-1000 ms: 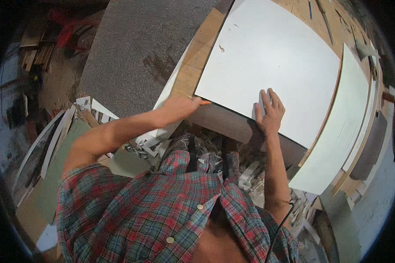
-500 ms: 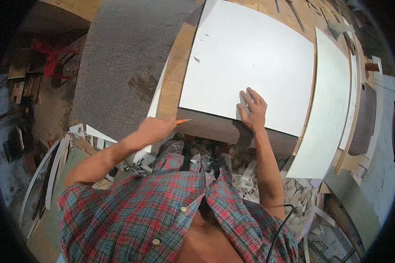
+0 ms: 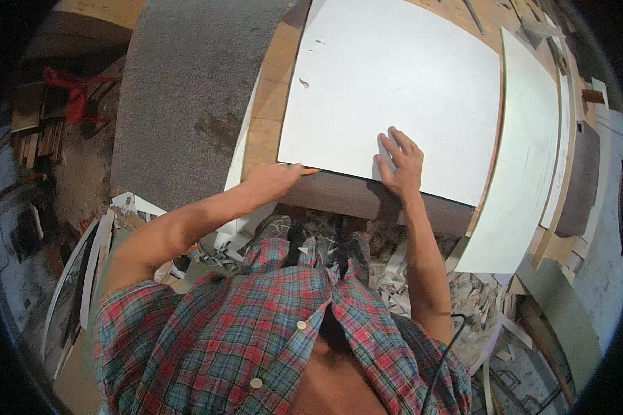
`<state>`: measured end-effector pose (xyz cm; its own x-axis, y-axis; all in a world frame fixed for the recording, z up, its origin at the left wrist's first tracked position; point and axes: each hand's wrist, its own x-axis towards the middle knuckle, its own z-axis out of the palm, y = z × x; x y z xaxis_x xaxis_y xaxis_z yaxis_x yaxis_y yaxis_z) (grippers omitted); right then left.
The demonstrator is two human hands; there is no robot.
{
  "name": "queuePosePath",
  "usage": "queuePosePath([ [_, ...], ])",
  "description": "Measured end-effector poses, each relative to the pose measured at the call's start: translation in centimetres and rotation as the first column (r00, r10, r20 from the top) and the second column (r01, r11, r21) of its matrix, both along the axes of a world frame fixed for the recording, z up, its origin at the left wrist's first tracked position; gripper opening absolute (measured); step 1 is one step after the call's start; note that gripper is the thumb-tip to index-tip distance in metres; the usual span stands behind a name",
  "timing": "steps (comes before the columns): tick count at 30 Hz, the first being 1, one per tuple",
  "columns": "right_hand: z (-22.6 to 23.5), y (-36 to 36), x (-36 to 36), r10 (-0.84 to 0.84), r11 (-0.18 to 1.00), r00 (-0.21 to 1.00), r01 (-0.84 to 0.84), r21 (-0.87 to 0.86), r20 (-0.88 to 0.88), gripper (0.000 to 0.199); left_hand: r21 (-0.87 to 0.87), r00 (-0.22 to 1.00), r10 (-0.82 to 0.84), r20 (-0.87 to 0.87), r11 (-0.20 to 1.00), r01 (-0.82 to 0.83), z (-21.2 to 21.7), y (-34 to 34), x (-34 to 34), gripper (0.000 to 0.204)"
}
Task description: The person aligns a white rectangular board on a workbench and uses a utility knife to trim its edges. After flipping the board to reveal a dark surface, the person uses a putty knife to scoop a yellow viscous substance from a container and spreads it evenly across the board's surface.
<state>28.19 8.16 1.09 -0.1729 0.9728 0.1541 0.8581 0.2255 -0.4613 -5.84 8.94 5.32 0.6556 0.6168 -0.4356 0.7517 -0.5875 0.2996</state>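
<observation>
A white board (image 3: 387,76) lies flat on a brownish-grey sheet (image 3: 353,196) that shows along its near edge. At the board's near left corner, my left hand (image 3: 275,181) is closed on an orange pencil (image 3: 311,171). The pencil's tip points right, along the board's near edge. My right hand (image 3: 403,168) rests on the white board close to that same edge, fingers spread and pointing away from me, holding nothing.
A pale narrow panel (image 3: 526,159) lies to the right of the board. A grey carpet-like surface (image 3: 194,90) is at the left. Offcuts and scraps (image 3: 477,297) litter the floor below. A red object (image 3: 76,90) stands far left.
My left hand has moved right and away from me, bringing the pencil from short of the white board's corner to its near edge. The right hand stays on the board.
</observation>
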Motion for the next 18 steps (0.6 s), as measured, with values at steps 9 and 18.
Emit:
queuePosePath([
  [9,-1.5,0.4,3.1,-0.024,0.998,0.992,0.031,0.055,-0.126,0.044,0.119,0.971,-0.01,-0.237,0.992,0.039,2.1,0.5,-8.3,0.041],
  [18,7.6,-7.7,-3.2,-0.048,0.985,0.793,-0.063,-0.16,-0.607,0.066,-0.379,0.573,0.692,0.439,0.721,-0.58,2.7,-6.7,5.3,0.043],
])
